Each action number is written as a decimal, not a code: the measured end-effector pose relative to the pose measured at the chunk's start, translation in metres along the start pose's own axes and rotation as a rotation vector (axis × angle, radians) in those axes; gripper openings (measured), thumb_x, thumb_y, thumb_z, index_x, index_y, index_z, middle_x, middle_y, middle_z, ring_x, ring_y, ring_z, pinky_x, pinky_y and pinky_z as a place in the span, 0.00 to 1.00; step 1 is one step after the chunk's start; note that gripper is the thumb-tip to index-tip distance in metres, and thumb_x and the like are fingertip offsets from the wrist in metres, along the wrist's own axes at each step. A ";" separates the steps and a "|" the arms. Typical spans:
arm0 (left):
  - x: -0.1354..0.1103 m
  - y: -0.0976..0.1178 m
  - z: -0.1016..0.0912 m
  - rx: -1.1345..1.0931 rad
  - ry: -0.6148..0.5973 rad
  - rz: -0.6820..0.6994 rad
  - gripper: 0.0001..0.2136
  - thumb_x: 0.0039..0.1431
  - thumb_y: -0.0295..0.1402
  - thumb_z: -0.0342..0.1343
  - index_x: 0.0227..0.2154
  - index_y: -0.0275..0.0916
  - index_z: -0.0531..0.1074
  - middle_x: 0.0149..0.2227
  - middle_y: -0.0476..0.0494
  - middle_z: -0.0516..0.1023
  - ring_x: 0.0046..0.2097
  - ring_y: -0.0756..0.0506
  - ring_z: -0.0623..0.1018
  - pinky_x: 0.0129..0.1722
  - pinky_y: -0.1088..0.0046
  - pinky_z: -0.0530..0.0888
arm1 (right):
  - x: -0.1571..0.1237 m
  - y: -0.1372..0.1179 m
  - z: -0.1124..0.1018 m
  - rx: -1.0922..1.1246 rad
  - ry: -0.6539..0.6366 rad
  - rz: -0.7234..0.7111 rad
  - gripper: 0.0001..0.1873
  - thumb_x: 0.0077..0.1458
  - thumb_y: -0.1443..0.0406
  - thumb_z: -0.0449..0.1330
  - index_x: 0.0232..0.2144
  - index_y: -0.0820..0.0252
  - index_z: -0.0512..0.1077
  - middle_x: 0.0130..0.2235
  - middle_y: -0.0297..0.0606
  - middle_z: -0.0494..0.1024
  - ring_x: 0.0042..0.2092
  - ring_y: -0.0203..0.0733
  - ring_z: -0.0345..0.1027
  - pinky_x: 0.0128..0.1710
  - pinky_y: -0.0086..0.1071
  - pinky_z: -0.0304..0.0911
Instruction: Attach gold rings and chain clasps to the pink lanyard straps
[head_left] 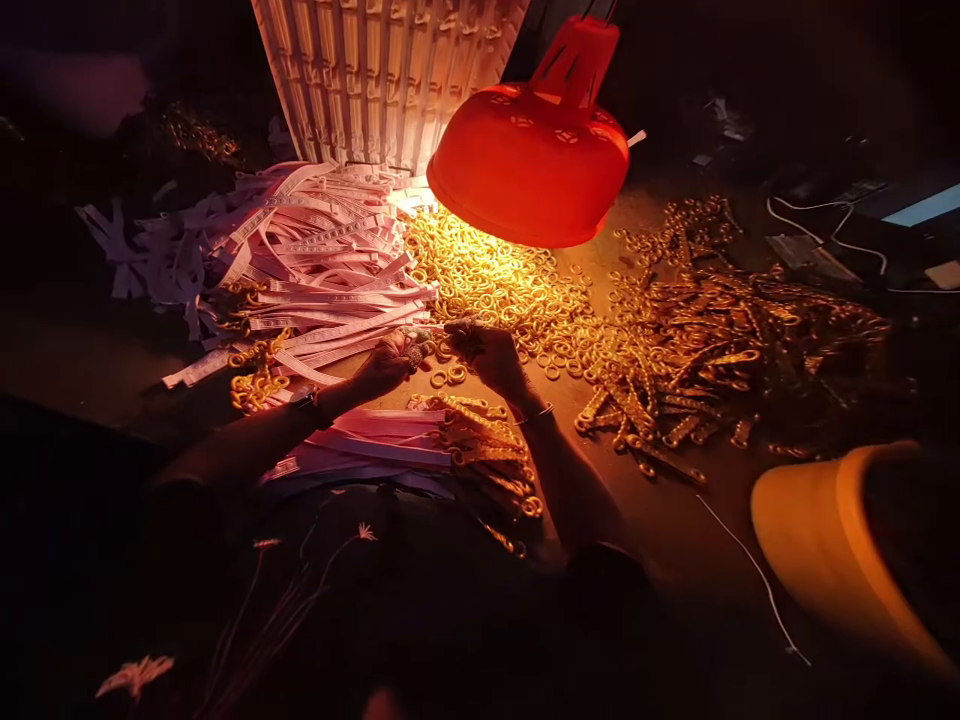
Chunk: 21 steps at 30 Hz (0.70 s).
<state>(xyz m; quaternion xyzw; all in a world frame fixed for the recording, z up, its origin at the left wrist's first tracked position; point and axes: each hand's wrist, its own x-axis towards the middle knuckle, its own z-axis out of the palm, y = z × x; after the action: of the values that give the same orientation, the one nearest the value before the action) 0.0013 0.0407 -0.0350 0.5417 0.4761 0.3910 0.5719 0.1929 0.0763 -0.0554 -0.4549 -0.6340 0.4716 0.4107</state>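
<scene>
My left hand (391, 362) is closed, its fingers pinching a light pink strap (429, 328) whose end reaches toward my other hand. Close beside it, my right hand (486, 354) is closed too, fingertips at that end; whatever sits inside them is hidden in shadow. Several gold rings (448, 376) lie just under the hands. Below the wrists is a stack of pink straps (382, 440) fitted with gold metal pieces (487, 445) at their right ends. To the left spreads a big heap of loose pink straps (300, 235).
A red lamp (529, 165) hangs low over a pile of gold rings (491, 275). Rightward lies a heap of gold fittings (697, 340). Behind the straps stands a ribbed panel (390, 80). A yellow curved object (810, 510) is at lower right, near a white cord (754, 570).
</scene>
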 end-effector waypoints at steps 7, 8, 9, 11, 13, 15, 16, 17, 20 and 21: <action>0.002 -0.014 0.000 -0.037 -0.089 -0.063 0.10 0.51 0.35 0.60 0.31 0.31 0.73 0.23 0.48 0.75 0.19 0.57 0.63 0.18 0.81 0.58 | -0.015 -0.007 0.008 -0.080 -0.078 0.014 0.17 0.47 0.68 0.66 0.42 0.60 0.74 0.35 0.37 0.78 0.34 0.39 0.71 0.34 0.32 0.67; 0.003 -0.016 0.000 -0.046 -0.099 -0.087 0.11 0.52 0.36 0.60 0.31 0.32 0.73 0.23 0.47 0.75 0.19 0.57 0.62 0.17 0.81 0.57 | -0.015 -0.007 0.008 -0.097 -0.091 0.007 0.18 0.46 0.68 0.66 0.43 0.60 0.74 0.36 0.37 0.78 0.34 0.39 0.71 0.33 0.32 0.67; 0.003 -0.018 0.000 -0.053 -0.114 -0.114 0.12 0.52 0.38 0.61 0.32 0.32 0.73 0.22 0.47 0.76 0.18 0.57 0.62 0.17 0.81 0.57 | -0.015 -0.008 0.009 -0.109 -0.112 0.002 0.18 0.46 0.68 0.66 0.43 0.60 0.74 0.36 0.37 0.78 0.33 0.39 0.70 0.32 0.31 0.66; 0.004 -0.019 -0.001 -0.062 -0.144 -0.165 0.15 0.52 0.41 0.62 0.32 0.32 0.72 0.22 0.46 0.76 0.17 0.57 0.61 0.16 0.80 0.55 | -0.015 -0.010 0.010 -0.103 -0.150 0.007 0.18 0.46 0.67 0.67 0.42 0.60 0.73 0.34 0.37 0.78 0.31 0.38 0.69 0.30 0.31 0.66; 0.003 -0.019 -0.002 -0.058 -0.166 -0.193 0.16 0.51 0.42 0.62 0.32 0.31 0.73 0.22 0.46 0.76 0.16 0.57 0.60 0.16 0.80 0.55 | -0.016 -0.014 0.011 -0.066 -0.167 0.030 0.17 0.46 0.65 0.68 0.40 0.60 0.73 0.33 0.36 0.77 0.29 0.37 0.68 0.29 0.31 0.65; 0.001 -0.018 -0.003 -0.024 -0.176 -0.167 0.16 0.51 0.42 0.63 0.32 0.31 0.73 0.22 0.46 0.76 0.17 0.57 0.60 0.16 0.80 0.55 | -0.015 -0.016 0.012 -0.019 -0.151 0.044 0.17 0.44 0.62 0.70 0.38 0.60 0.73 0.33 0.37 0.77 0.30 0.37 0.69 0.29 0.31 0.66; 0.000 -0.018 -0.003 0.008 -0.176 -0.134 0.16 0.51 0.42 0.63 0.30 0.31 0.72 0.22 0.47 0.75 0.18 0.57 0.61 0.17 0.80 0.56 | -0.015 -0.016 0.014 0.003 -0.135 0.042 0.18 0.43 0.61 0.70 0.37 0.60 0.73 0.35 0.38 0.77 0.31 0.38 0.70 0.30 0.31 0.66; 0.000 -0.018 -0.003 0.045 -0.167 -0.091 0.15 0.51 0.41 0.62 0.29 0.32 0.72 0.22 0.47 0.74 0.19 0.56 0.62 0.17 0.80 0.57 | -0.015 -0.016 0.015 0.028 -0.111 0.038 0.19 0.43 0.60 0.71 0.37 0.60 0.73 0.36 0.39 0.77 0.33 0.39 0.71 0.31 0.32 0.67; -0.001 -0.022 -0.001 0.159 -0.090 0.060 0.12 0.53 0.38 0.59 0.24 0.33 0.69 0.22 0.48 0.71 0.22 0.55 0.65 0.21 0.79 0.60 | -0.014 -0.008 0.022 0.153 0.042 0.035 0.23 0.40 0.55 0.71 0.38 0.59 0.73 0.36 0.38 0.77 0.36 0.39 0.71 0.36 0.34 0.70; 0.000 -0.024 0.000 0.193 -0.058 0.104 0.11 0.55 0.36 0.57 0.23 0.34 0.68 0.22 0.48 0.70 0.23 0.54 0.65 0.21 0.79 0.61 | -0.015 -0.005 0.024 0.204 0.107 0.035 0.24 0.40 0.53 0.71 0.38 0.59 0.72 0.35 0.37 0.77 0.35 0.39 0.71 0.37 0.35 0.70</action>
<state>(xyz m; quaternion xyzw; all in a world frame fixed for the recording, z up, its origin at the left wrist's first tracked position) -0.0003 0.0382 -0.0586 0.6294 0.4659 0.3566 0.5095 0.1723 0.0560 -0.0573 -0.4462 -0.5521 0.5157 0.4798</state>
